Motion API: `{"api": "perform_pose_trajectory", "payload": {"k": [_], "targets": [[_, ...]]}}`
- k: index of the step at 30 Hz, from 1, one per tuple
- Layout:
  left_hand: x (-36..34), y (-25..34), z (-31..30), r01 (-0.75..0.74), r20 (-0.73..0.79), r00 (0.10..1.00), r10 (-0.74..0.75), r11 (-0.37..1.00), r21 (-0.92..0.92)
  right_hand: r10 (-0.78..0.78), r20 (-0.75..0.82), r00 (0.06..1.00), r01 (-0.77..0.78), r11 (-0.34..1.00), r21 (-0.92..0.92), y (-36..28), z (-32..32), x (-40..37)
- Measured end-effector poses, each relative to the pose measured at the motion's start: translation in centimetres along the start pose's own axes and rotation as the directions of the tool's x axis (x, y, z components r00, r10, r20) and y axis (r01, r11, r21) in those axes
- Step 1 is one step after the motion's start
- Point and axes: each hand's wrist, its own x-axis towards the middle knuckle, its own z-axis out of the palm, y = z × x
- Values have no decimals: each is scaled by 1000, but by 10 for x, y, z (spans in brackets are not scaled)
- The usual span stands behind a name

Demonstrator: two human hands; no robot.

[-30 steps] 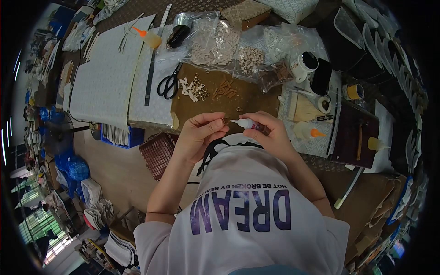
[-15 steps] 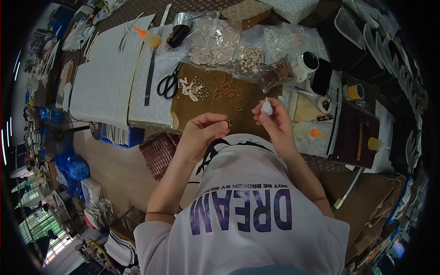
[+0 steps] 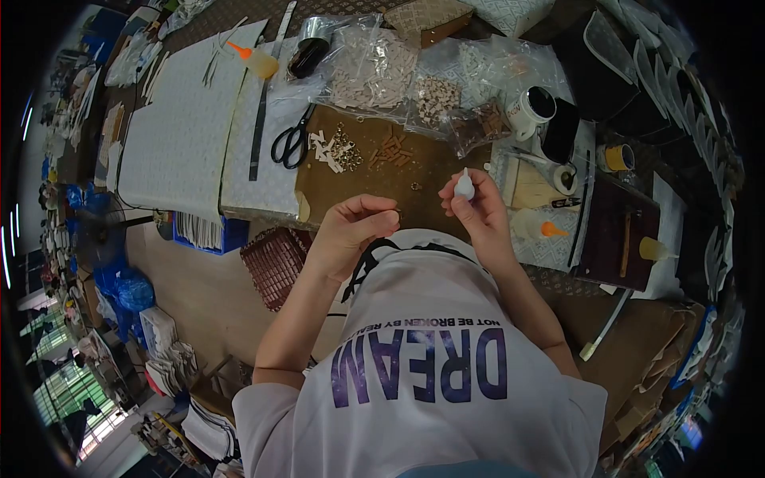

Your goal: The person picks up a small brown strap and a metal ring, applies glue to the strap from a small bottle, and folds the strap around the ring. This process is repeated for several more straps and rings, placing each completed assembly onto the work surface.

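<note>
- One white shirt, printed "DREAM" and "NOT BE BROKEN BY REAL" (upside down, the rest unreadable).
- Two hands: the right hand, fingers closed round its bottle, had drawn away from the left hand since a second earlier.
- One pair of scissors.
- Two orange-tipped bottles, well apart.
- One white-nozzled bottle, gripped upright.
- One tiny piece, pinched between left thumb and forefinger.

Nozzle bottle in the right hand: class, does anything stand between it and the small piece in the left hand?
Nothing visible does: only a gap separates the nozzle bottle from the small piece in the left hand. One metal fitting lies beyond that gap.
</note>
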Motion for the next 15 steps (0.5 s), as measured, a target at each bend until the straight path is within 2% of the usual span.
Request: {"api": "perform_pose_trajectory", "payload": {"k": [15], "targets": [[2,-6,-4,-15,22,1000,16,1000,-15,9,-20,1000,-8,1000,16,6,-1,-1]]}}
